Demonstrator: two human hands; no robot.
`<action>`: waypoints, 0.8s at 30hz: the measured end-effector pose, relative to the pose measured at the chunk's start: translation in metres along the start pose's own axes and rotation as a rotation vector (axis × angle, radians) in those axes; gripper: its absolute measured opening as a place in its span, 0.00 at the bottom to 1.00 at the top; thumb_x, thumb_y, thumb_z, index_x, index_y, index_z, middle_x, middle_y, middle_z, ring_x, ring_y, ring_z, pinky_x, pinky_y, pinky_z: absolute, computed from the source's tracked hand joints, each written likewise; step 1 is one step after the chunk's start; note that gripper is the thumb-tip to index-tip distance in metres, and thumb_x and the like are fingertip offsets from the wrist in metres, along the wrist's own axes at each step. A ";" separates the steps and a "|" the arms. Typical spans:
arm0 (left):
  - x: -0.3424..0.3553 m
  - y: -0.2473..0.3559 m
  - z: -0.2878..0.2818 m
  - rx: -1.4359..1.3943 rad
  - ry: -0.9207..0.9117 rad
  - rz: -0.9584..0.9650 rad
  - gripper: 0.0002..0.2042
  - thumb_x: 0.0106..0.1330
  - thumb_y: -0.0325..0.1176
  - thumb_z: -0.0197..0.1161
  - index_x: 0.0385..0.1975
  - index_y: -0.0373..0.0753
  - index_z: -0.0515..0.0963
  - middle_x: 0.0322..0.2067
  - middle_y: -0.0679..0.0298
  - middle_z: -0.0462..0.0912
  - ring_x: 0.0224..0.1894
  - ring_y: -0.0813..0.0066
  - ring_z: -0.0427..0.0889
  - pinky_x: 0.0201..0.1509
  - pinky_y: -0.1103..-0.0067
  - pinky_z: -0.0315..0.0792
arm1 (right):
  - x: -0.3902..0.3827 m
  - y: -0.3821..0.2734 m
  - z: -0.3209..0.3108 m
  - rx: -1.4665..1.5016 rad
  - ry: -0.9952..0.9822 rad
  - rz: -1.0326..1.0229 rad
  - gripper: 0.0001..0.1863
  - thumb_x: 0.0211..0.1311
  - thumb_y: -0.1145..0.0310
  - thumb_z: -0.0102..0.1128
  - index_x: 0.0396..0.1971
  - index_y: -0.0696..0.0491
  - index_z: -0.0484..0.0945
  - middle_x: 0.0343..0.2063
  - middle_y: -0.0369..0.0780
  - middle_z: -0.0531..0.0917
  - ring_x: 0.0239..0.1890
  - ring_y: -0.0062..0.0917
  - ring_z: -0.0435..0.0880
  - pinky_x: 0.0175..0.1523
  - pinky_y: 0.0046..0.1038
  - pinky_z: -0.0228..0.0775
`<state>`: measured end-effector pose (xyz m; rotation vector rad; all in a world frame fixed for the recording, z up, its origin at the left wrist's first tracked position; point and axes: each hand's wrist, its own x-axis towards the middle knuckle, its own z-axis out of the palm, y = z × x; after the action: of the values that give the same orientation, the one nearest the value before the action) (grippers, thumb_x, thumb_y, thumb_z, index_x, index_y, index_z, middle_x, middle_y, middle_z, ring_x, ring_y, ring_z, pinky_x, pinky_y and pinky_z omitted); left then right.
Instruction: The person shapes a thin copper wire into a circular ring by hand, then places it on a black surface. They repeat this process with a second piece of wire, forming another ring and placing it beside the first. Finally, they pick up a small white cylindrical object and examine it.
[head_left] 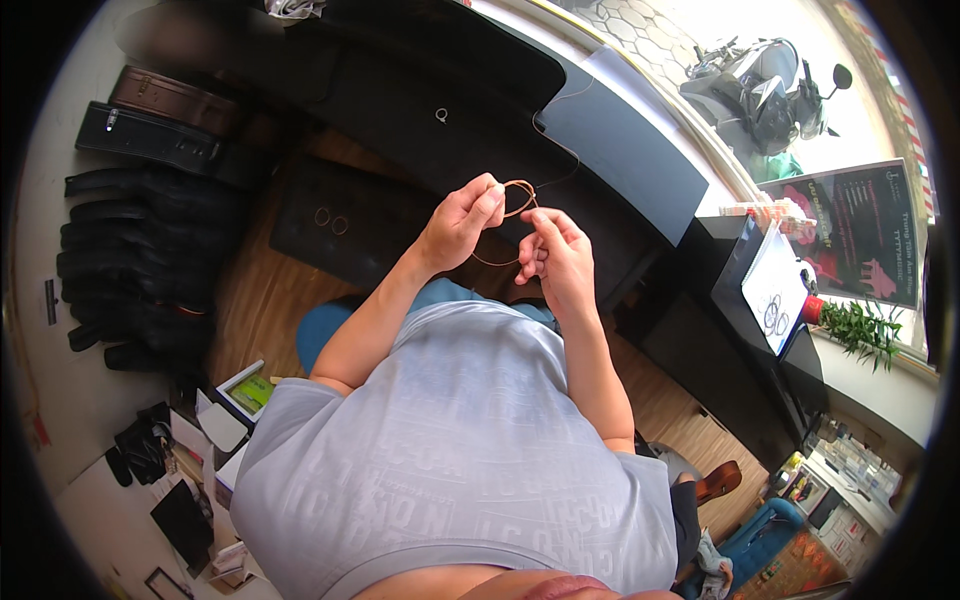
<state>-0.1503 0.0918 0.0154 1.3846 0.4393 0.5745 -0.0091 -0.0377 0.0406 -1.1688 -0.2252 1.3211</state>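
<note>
Between my two hands is a coiled copper-coloured string (519, 183), like a guitar string, held above the edge of a black piano-like surface. My left hand (460, 222) is closed, thumb and fingers pinching the coil's left side. Thumb and forefinger of my right hand (558, 258) pinch the coil at its lower right, with the other fingers curled. One loop of the string hangs below, between the hands. A thin dark strand (577, 160) curves up and away from the coil over the dark surface.
Two small coils (340, 225) lie on a black bench (290, 235) at left; a silver coil (441, 115) rests on the black surface (400, 90) ahead. More coils (772, 315) sit on white paper at right. Black instrument cases (140, 240) line the left wall.
</note>
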 end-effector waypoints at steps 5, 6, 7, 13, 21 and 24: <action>-0.003 0.001 0.004 0.071 -0.088 -0.080 0.15 0.83 0.41 0.49 0.33 0.39 0.70 0.23 0.75 0.66 0.27 0.87 0.63 0.32 0.82 0.63 | 0.007 0.004 0.000 -0.045 0.003 -0.012 0.15 0.78 0.63 0.58 0.49 0.61 0.82 0.24 0.38 0.81 0.18 0.15 0.79 0.25 0.23 0.82; -0.003 0.002 0.006 0.059 -0.090 -0.104 0.15 0.83 0.40 0.48 0.32 0.40 0.69 0.23 0.75 0.65 0.27 0.87 0.62 0.32 0.83 0.62 | 0.008 0.007 -0.002 -0.077 -0.012 -0.032 0.15 0.78 0.63 0.58 0.50 0.61 0.82 0.24 0.37 0.81 0.18 0.15 0.78 0.25 0.23 0.82; -0.003 0.005 0.010 0.048 -0.092 -0.127 0.15 0.83 0.39 0.48 0.31 0.40 0.68 0.23 0.75 0.64 0.27 0.87 0.61 0.32 0.83 0.61 | 0.008 0.010 -0.002 -0.140 0.029 -0.080 0.15 0.77 0.67 0.59 0.54 0.61 0.81 0.25 0.37 0.81 0.18 0.14 0.77 0.25 0.23 0.82; -0.002 -0.001 0.006 -0.083 -0.134 -0.203 0.14 0.83 0.37 0.49 0.30 0.42 0.69 0.22 0.77 0.62 0.24 0.88 0.58 0.29 0.85 0.57 | 0.006 0.008 0.001 -0.143 0.030 -0.202 0.15 0.75 0.72 0.62 0.57 0.60 0.81 0.32 0.35 0.85 0.19 0.09 0.72 0.21 0.17 0.66; -0.002 -0.006 0.003 -0.113 -0.211 -0.273 0.15 0.83 0.37 0.49 0.29 0.41 0.69 0.21 0.77 0.62 0.23 0.88 0.57 0.27 0.85 0.56 | 0.013 0.010 -0.020 -0.079 0.025 -0.130 0.12 0.73 0.64 0.68 0.42 0.58 0.84 0.24 0.28 0.79 0.19 0.06 0.66 0.23 0.14 0.52; -0.002 -0.010 0.003 -0.063 -0.206 -0.303 0.16 0.83 0.37 0.49 0.28 0.41 0.69 0.21 0.75 0.66 0.24 0.87 0.62 0.28 0.84 0.59 | 0.018 0.013 -0.023 -0.043 0.072 -0.198 0.12 0.75 0.63 0.65 0.40 0.57 0.82 0.20 0.27 0.74 0.19 0.07 0.65 0.22 0.15 0.52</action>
<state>-0.1487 0.0874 0.0060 1.2719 0.4492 0.1942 0.0054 -0.0376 0.0120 -1.1962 -0.3108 1.1040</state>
